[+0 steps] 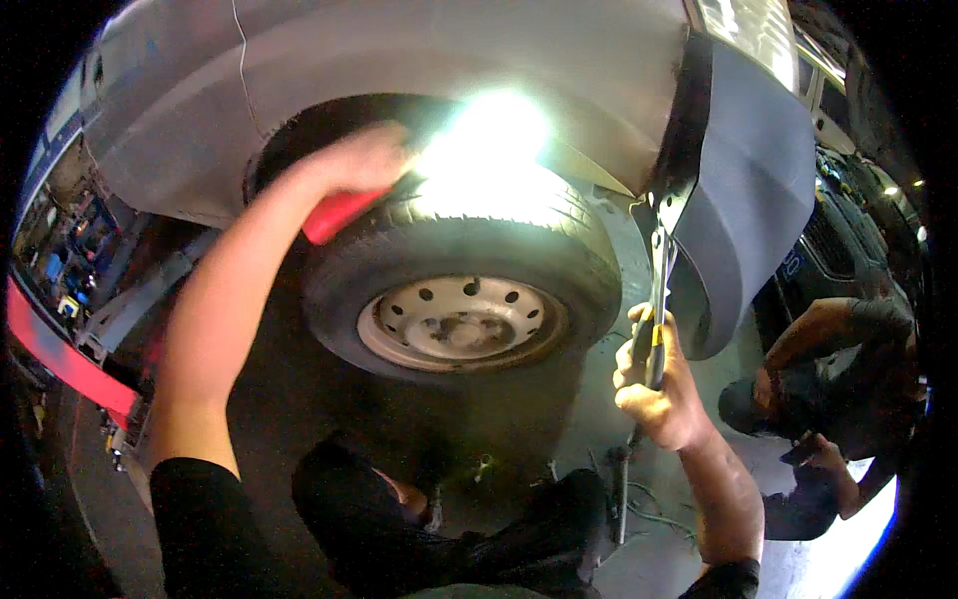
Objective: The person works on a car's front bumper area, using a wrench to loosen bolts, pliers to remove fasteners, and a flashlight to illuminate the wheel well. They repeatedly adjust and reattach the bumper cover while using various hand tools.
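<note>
My left hand point(374, 158) is closed around a lit red work light point(342, 215) above the tyre, inside the wheel arch. Glare from the lamp washes out the tyre top, and motion blurs the hand. Fingers wrapped, my right hand point(661, 394) grips pliers with black and yellow handles point(656, 349). Their metal jaws point up to the gap where the grey fender point(589, 70) meets the dark bumper piece point(753, 190). Whether the jaws bite on anything cannot be made out. Between my arms stands the tyre point(349, 270) on a pale steel wheel point(464, 317).
At the left, a red lift arm point(70, 354) reaches in beside shelving with clutter. On the right another person point(843, 399) in dark clothing crouches near a dark car point(838, 230). A metal bar point(621, 494) and a hose point(664, 514) are near my knees.
</note>
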The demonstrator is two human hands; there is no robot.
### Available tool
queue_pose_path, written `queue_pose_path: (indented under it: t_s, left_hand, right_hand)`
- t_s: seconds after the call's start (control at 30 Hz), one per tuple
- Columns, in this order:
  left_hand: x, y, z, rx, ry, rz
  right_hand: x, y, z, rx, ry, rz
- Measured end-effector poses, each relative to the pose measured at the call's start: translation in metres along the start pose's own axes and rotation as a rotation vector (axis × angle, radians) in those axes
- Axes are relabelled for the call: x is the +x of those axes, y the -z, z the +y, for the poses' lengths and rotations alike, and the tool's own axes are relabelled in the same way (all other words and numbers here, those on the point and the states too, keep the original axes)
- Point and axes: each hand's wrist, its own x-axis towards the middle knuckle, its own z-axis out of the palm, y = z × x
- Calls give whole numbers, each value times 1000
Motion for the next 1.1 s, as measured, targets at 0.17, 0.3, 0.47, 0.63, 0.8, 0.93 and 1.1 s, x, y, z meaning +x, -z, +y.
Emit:
queue_pose_path:
  t_s: [0.17, 0.3, 0.47, 0.63, 0.8, 0.93, 1.1]
  left_hand:
    - [18, -22, -40, 32, -256, 525]
    - [20, -30, -41, 97, -252, 492]
    - [-1, -15, -13, 175, -137, 339]
    - [-19, -4, 16, 232, -164, 347]
    - [-45, -12, 52, 580, -247, 842]
    - [-97, -92, 79, 681, -525, 880]
    - [-112, -295, 79, 110, -494, 4]
  right_hand:
    - [-1, -8, -3, 42, 11, 16]
    - [0, -11, -4, 70, -14, 20]
    - [-4, -10, -4, 72, -25, 30]
    - [-4, -11, -6, 101, -29, 30]
    - [-2, -14, -4, 150, 12, 23]
    - [-1, -17, 1, 172, 0, 107]
    - [6, -13, -2, -39, 18, 51]
